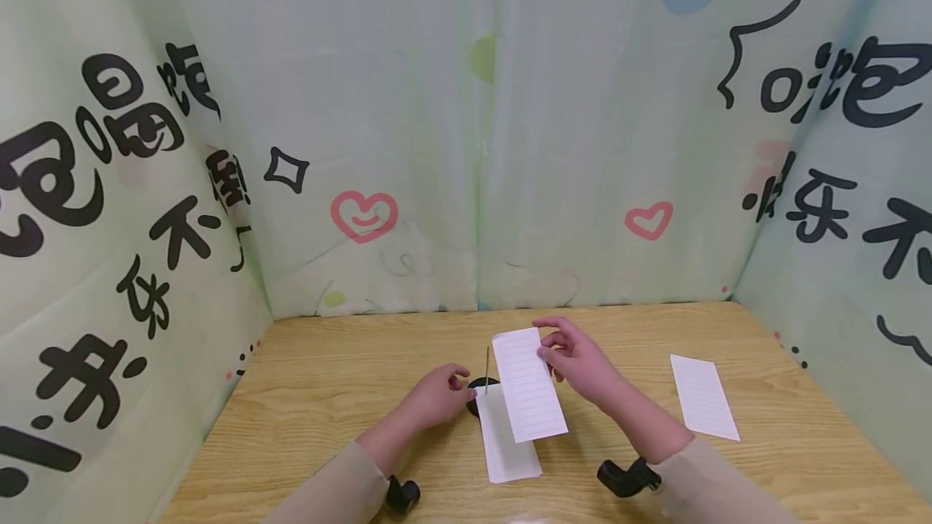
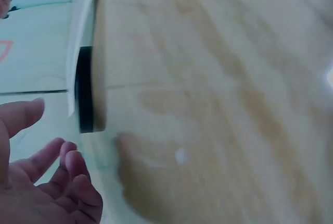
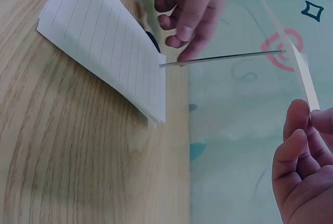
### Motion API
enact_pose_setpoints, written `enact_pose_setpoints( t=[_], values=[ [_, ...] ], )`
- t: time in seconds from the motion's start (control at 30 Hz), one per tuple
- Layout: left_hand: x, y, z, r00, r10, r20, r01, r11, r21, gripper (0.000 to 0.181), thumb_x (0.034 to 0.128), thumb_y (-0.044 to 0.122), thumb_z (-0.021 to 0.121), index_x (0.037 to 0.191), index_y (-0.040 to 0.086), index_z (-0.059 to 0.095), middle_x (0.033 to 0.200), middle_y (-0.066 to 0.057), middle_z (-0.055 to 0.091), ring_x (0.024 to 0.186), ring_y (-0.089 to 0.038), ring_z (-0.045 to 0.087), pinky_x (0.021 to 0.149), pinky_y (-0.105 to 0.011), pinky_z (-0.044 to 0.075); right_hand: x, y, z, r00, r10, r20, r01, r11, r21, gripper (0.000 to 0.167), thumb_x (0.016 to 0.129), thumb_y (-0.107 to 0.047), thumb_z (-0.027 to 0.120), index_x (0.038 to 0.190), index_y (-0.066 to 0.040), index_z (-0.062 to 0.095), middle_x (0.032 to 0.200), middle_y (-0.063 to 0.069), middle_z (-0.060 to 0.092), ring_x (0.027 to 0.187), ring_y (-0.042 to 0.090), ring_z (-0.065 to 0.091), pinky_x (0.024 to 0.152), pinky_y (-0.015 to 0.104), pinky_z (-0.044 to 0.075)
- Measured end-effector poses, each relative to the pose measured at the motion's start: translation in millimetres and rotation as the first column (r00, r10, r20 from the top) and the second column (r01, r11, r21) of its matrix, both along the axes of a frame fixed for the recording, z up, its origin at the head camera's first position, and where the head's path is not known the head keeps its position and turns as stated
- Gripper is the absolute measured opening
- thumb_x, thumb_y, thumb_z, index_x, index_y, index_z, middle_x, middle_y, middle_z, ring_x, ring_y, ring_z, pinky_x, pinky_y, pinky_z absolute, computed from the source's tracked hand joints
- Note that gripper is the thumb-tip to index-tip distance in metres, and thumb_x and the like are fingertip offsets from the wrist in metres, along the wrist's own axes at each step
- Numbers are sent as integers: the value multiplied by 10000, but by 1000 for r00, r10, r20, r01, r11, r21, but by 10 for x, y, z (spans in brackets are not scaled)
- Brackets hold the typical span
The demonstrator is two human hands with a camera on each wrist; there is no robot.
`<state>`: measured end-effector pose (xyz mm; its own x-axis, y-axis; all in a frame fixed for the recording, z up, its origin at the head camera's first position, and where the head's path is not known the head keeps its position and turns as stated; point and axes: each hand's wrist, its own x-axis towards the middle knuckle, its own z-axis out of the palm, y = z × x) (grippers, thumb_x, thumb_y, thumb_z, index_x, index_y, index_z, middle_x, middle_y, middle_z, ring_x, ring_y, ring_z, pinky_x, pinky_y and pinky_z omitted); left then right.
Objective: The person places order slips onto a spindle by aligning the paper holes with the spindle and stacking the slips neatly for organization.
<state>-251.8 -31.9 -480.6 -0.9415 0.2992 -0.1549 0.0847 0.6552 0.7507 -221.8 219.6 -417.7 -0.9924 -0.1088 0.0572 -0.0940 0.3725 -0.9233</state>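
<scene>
Lined sheet is pinched by the right hand above the table, short of its far edge. Lower sheets are apparently retained by the spike; the left hand, empty, is held loosely spread alongside.

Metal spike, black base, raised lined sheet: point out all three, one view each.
Metal spike (image 3: 223, 57): right wrist view, middle of its bare shaft.
Black base (image 2: 85, 91): left wrist view, middle of its side edge.
Raised lined sheet (image 1: 529, 386): head view, centre of its lined face.
</scene>
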Motion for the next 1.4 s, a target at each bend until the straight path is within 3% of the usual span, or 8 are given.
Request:
enact_pose_setpoints(
  t=[0.2,0.4,0.6,0.87,1.4],
  values=[
    [-30,-52,127,999,38,-38,-35,995,92,330,992,322,606,1257,126,624,1008,-5,584,799,-202,551,650,-338,471,-18,-45,-5,1000,9,-6,-9,1000,-10,416,975,-13,567,1378,-84,487,995,137,601,693,318,556,574,285,464],
    [-23,-55,314,996,77,-49,-65,974,217,396,1012,456,525,1231,148,644,1113,-54,620,946,-199,562,766,-370,482,-48,-92,-31,1000,8,3,-7,1000,-19,416,976,-18,563,1379,-93,489,978,123,603,665,267,546,590,332,479],
    [-8,29,472,994,77,-73,-52,953,298,358,1015,427,532,1155,131,678,1088,-100,638,924,-229,597,761,-369,479,-68,-162,-49,1000,0,16,0,1000,-25,411,978,-15,567,1377,-86,495,977,122,602,648,235,539,583,326,472],
    [-3,156,522,991,98,-91,-70,959,274,293,965,429,623,1076,163,682,1023,3,625,932,-217,564,746,-366,483,-89,-249,-70,1000,-10,30,11,999,-35,403,980,-24,576,1367,-109,506,990,117,617,683,300,565,582,318,470],
    [-3,236,578,989,122,-78,-99,961,257,169,978,357,624,1002,198,676,1016,10,614,898,-220,553,727,-349,476,-89,-302,-96,999,-21,49,23,998,-50,417,977,-35,582,1379,-120,505,979,107,617,699,325,568,603,347,478]
  ],
)
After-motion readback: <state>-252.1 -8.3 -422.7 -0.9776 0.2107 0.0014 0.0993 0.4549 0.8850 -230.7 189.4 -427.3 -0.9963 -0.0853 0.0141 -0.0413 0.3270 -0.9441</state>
